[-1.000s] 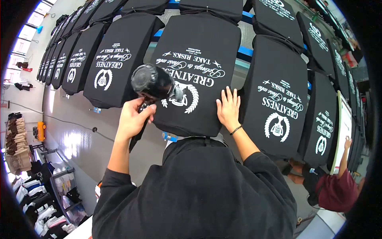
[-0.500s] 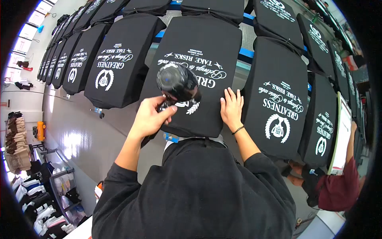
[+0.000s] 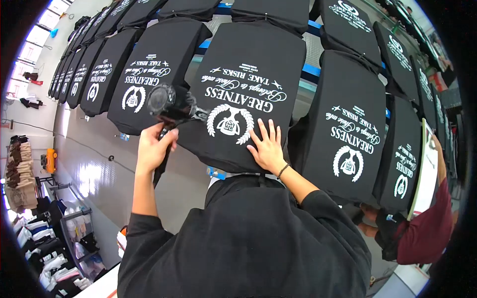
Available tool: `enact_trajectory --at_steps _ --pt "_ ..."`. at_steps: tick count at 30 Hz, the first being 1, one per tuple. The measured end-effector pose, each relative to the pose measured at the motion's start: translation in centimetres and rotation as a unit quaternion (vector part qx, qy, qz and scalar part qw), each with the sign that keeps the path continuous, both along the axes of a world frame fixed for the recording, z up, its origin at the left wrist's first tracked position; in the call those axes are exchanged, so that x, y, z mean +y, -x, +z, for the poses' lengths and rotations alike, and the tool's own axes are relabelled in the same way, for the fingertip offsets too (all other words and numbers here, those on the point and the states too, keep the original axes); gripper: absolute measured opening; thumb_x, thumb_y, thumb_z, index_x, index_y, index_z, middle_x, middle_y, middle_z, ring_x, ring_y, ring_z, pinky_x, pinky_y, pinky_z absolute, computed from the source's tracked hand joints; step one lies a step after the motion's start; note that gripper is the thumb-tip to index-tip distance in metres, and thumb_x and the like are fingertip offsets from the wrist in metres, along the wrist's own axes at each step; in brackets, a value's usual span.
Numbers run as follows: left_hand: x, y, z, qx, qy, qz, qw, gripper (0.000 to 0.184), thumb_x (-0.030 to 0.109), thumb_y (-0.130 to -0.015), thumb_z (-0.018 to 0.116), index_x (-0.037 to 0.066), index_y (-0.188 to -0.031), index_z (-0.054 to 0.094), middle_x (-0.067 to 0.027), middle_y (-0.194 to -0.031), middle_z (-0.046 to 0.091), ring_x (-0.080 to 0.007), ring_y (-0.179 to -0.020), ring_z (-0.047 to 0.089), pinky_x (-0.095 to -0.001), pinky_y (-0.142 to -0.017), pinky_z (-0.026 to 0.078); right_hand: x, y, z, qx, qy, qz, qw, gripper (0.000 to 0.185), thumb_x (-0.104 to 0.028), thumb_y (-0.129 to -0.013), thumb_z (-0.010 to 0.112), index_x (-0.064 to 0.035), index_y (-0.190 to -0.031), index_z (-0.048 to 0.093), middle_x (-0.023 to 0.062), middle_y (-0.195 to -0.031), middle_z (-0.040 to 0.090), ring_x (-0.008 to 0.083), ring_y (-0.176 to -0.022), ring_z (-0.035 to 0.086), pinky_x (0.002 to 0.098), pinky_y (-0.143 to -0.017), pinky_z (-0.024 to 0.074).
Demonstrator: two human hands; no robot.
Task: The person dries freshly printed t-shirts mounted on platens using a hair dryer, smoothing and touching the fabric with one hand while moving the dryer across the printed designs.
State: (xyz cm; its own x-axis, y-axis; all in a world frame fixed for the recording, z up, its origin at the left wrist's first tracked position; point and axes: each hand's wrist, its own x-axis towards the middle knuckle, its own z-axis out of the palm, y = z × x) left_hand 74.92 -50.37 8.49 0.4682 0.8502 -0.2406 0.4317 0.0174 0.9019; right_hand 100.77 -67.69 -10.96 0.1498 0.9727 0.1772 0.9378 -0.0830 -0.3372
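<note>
My left grip (image 3: 155,147) is wrapped round a black hair dryer (image 3: 169,104); my right grip (image 3: 268,152) lies spread flat on a printed T-shirt (image 3: 246,92).

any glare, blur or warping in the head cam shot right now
Head view: wide-angle warping, with dark corners; head view: bright glare on the smooth grey floor; head view: bright, washed-out windows at upper left; head view: large white print legible on the black fabric shirt under the right hand.

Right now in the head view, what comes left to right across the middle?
Orange machine, left hand holding a black handheld tool, right hand on a printed black shirt, another printed shirt, white panel.
</note>
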Motion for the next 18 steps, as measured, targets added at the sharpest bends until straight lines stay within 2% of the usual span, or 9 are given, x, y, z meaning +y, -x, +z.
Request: enact_trajectory --at_steps 10,13,16,18 --pt "1.5 -5.0 -1.0 -0.07 0.044 -0.057 0.995 0.014 0.01 -0.089 0.065 -0.004 -0.087 0.063 -0.0052 -0.072 0.064 -0.0085 -0.057 0.058 -0.0234 -0.053 0.046 -0.5 0.6 0.2 -0.011 -0.011 -0.026 1.0 0.055 -0.039 -0.091 0.059 -0.0172 -0.141 0.049 0.0176 -0.153 0.03 0.0456 -0.141 0.022 0.0607 -0.113 0.0177" --pt "2.4 -4.9 -0.6 -0.076 0.005 -0.002 0.997 0.015 0.011 -0.088 0.067 -0.003 -0.085 0.064 -0.0022 -0.067 0.062 -0.0067 -0.055 0.057 -0.0218 -0.051 0.045 -0.6 0.5 0.0 -0.015 -0.009 -0.042 0.999 0.056 -0.039 -0.091 0.059 -0.0162 -0.141 0.048 0.0177 -0.153 0.031 0.0451 -0.14 0.023 0.0598 -0.113 0.0184" --pt "5.2 -3.9 -1.1 -0.005 -0.072 0.024 0.997 0.017 0.013 -0.088 0.066 -0.002 -0.083 0.064 -0.0027 -0.068 0.063 -0.0063 -0.054 0.058 -0.022 -0.049 0.045 -0.4 0.1 0.2 -0.014 -0.002 -0.084 0.996 0.057 -0.037 -0.091 0.059 -0.0126 -0.142 0.047 0.0173 -0.153 0.031 0.0441 -0.14 0.024 0.0582 -0.114 0.0188" --pt "6.7 -4.2 -1.0 -0.007 -0.061 0.017 0.998 0.017 0.014 -0.088 0.066 -0.002 -0.083 0.064 -0.0031 -0.068 0.063 -0.0065 -0.055 0.058 -0.022 -0.05 0.046 -0.3 -0.4 0.1 -0.005 -0.004 -0.14 0.99 0.059 -0.036 -0.092 0.059 -0.0105 -0.143 0.045 0.0173 -0.153 0.03 0.0435 -0.141 0.024 0.0584 -0.113 0.0193"
